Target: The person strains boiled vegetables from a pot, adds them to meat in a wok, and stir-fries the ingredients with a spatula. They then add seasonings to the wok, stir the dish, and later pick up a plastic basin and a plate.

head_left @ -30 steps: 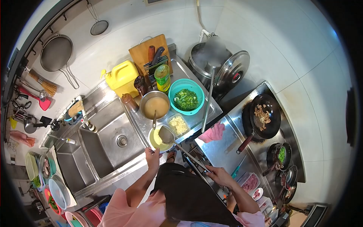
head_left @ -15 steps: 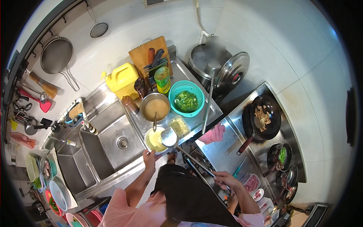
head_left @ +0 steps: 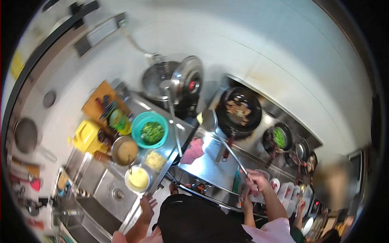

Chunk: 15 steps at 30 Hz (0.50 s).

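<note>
My right hand (head_left: pixel 257 180) grips the long metal handle of a wok spatula (head_left: pixel 209 121). The spatula's blurred head, with a little yellow food at its tip, is in the air left of the black wok (head_left: pixel 253 109). Browned chopped pieces (head_left: pixel 238 111) lie in that wok. My left hand (head_left: pixel 147 203) is open, fingers apart, just below a bowl (head_left: pixel 129 186) of pale yellow contents. Beside this bowl are a clear container of chopped pale bits (head_left: pixel 155 160) and a metal pot of brownish liquid (head_left: pixel 124 150). A turquoise bowl (head_left: pixel 137 129) holds chopped greens.
A tall pot (head_left: pixel 150 94) with a leaning lid (head_left: pixel 188 81) stands behind. A pink cloth (head_left: pixel 192 152) lies on the steel surface. Smaller pans (head_left: pixel 267 139) and food containers (head_left: pixel 289 198) sit to the right. Another person's hand (head_left: pixel 301 207) shows there. The sink (head_left: pixel 106 182) is left.
My view has turned right. The wok spatula has moved up and right from the yellow bowl towards the wok. My left hand has come off the bowl's rim and opened.
</note>
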{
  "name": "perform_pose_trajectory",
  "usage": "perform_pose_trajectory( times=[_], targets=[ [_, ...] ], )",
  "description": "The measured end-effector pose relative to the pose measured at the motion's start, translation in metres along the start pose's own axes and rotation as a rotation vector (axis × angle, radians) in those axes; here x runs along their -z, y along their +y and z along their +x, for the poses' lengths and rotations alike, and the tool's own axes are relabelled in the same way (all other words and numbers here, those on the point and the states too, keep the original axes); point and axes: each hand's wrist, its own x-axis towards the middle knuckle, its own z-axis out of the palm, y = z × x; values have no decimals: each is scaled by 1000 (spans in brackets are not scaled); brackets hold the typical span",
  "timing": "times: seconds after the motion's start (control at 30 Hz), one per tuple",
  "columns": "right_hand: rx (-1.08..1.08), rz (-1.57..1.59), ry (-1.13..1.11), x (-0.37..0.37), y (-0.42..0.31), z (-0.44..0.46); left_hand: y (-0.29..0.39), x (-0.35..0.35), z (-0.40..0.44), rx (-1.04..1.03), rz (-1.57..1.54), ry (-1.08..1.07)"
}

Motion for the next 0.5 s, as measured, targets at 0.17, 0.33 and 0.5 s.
perform_pose_trajectory(
  times=[0.17,0.33,0.5],
  targets=[
    [302,-333,464,21,-38,-3,5,-55,-19,-34,411,-391],
    [243,-1447,1062,69,-34,60,25,-153,-51,-247,588,-757],
    [319,-1047,1098,65,-10,84,52,-315,-132,-499,652,-1180]
  ],
)
